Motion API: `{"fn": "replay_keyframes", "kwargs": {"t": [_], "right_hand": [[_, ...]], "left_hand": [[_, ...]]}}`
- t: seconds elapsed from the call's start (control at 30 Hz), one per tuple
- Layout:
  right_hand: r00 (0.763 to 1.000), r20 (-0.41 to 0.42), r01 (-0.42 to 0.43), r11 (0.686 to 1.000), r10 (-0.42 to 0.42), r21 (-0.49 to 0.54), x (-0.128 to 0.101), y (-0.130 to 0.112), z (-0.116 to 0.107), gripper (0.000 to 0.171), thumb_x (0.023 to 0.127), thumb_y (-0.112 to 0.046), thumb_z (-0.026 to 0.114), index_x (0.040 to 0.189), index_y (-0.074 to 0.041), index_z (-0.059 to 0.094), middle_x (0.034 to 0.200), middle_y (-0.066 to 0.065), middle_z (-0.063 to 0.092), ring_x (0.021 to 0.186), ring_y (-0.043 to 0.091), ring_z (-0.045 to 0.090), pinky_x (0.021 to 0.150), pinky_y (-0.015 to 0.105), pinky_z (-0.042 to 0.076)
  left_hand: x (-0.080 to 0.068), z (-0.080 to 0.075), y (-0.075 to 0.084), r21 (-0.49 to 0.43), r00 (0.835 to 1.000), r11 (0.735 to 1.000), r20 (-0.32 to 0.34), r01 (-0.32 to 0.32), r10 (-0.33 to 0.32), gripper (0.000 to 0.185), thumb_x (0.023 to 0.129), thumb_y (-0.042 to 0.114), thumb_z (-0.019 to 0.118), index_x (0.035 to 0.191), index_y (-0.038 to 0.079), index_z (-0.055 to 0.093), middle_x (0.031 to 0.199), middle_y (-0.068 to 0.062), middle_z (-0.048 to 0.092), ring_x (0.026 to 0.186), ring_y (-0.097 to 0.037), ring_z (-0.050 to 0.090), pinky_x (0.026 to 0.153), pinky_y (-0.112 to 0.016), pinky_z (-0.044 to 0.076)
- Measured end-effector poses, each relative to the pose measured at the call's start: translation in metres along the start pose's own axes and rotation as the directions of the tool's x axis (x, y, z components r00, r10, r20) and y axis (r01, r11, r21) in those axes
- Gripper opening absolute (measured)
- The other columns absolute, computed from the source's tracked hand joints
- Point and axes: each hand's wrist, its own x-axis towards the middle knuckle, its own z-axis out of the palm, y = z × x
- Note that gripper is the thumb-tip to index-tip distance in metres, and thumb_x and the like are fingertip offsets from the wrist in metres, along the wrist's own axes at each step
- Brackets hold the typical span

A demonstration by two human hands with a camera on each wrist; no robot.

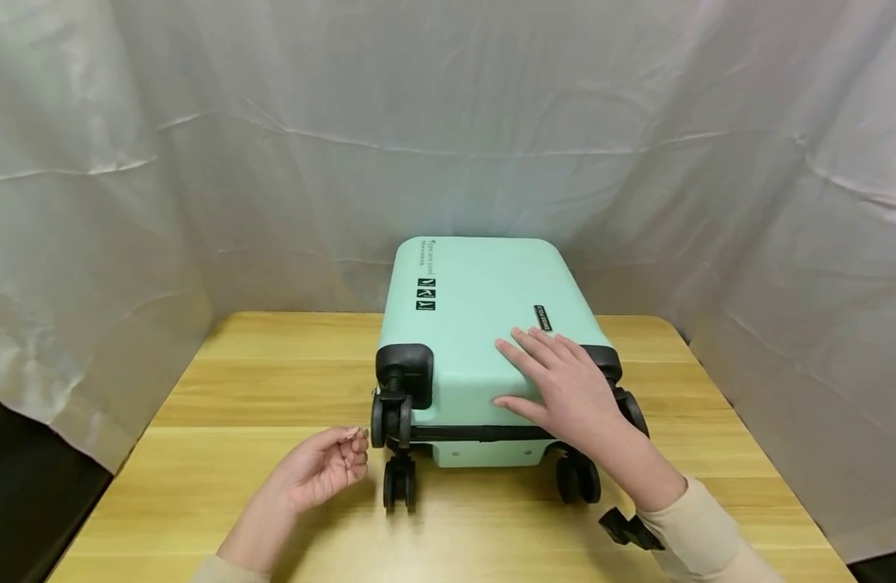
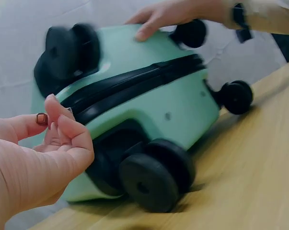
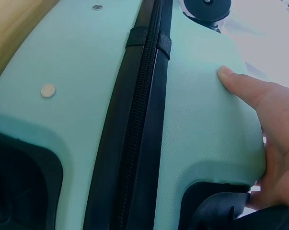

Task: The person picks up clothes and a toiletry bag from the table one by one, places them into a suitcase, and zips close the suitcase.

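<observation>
A mint-green hard suitcase lies flat on the wooden table, its black wheels toward me. My right hand rests flat on the near right part of the shell, fingers straight and thumb over the edge by the black zipper. My left hand hovers palm-up just left of the near left wheels, fingers loosely curled and holding nothing. In the left wrist view that hand sits beside a wheel and the suitcase end.
White cloth hangs as a backdrop behind and on both sides of the table. Bare wood lies left and right of the suitcase. A black wrist strap shows on my right sleeve.
</observation>
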Motion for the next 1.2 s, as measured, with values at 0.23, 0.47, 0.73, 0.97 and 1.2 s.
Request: {"fn": "replay_keyframes", "kwargs": {"t": [0.23, 0.47, 0.73, 0.97, 1.2], "right_hand": [[1.0, -0.017, -0.014, 1.0, 0.014, -0.01, -0.001, 0.001, -0.003, 0.075, 0.077, -0.054, 0.071, 0.141, -0.021, 0.053, 0.143, 0.009, 0.055, 0.133, 0.03, 0.05, 0.111, 0.05, 0.037], [1.0, -0.012, 0.003, 1.0, -0.004, -0.021, 0.007, -0.002, 0.002, 0.073, 0.079, -0.054, 0.07, 0.142, -0.02, 0.053, 0.144, 0.008, 0.054, 0.134, 0.031, 0.049, 0.111, 0.05, 0.037], [1.0, 0.014, -0.001, 1.0, 0.001, -0.011, 0.011, -0.002, 0.006, 0.073, 0.082, -0.054, 0.068, 0.144, -0.021, 0.05, 0.147, 0.007, 0.052, 0.137, 0.03, 0.046, 0.112, 0.051, 0.036], [1.0, 0.027, -0.006, 1.0, 0.006, -0.011, 0.011, -0.002, 0.006, 0.074, 0.082, -0.055, 0.068, 0.145, -0.021, 0.048, 0.148, 0.007, 0.05, 0.138, 0.03, 0.045, 0.113, 0.051, 0.035], [1.0, 0.015, 0.002, 1.0, -0.001, -0.015, 0.011, -0.003, 0.006, 0.074, 0.081, -0.056, 0.069, 0.144, -0.021, 0.049, 0.147, 0.008, 0.051, 0.137, 0.03, 0.047, 0.112, 0.051, 0.036]], "left_hand": [[0.009, -0.008, 0.013, -0.102, 0.999, 0.994, 0.0, 0.037, -0.037, 0.043, 0.106, 0.013, 0.022, 0.096, 0.006, 0.064, 0.088, 0.0, 0.067, 0.082, -0.009, 0.06, 0.08, -0.02, 0.05], [0.016, -0.017, 0.03, -0.175, 0.997, 0.985, -0.069, 0.005, -0.017, 0.036, 0.105, 0.014, 0.028, 0.093, 0.004, 0.061, 0.085, -0.001, 0.065, 0.078, -0.01, 0.058, 0.076, -0.02, 0.048], [0.02, -0.025, 0.039, -0.121, 0.994, 0.993, -0.11, 0.008, -0.021, 0.04, 0.106, 0.015, 0.027, 0.09, 0.005, 0.063, 0.085, -0.001, 0.067, 0.079, -0.011, 0.061, 0.077, -0.021, 0.051], [0.019, -0.031, 0.042, 0.008, 0.997, 1.0, -0.078, -0.002, 0.002, 0.046, 0.107, 0.017, 0.023, 0.094, 0.009, 0.066, 0.089, 0.0, 0.069, 0.082, -0.009, 0.063, 0.082, -0.021, 0.053], [0.015, -0.031, 0.042, 0.185, 0.988, 0.983, -0.149, -0.019, 0.047, 0.038, 0.106, 0.013, 0.028, 0.098, 0.009, 0.065, 0.094, -0.001, 0.068, 0.088, -0.01, 0.064, 0.086, -0.022, 0.054]]}}
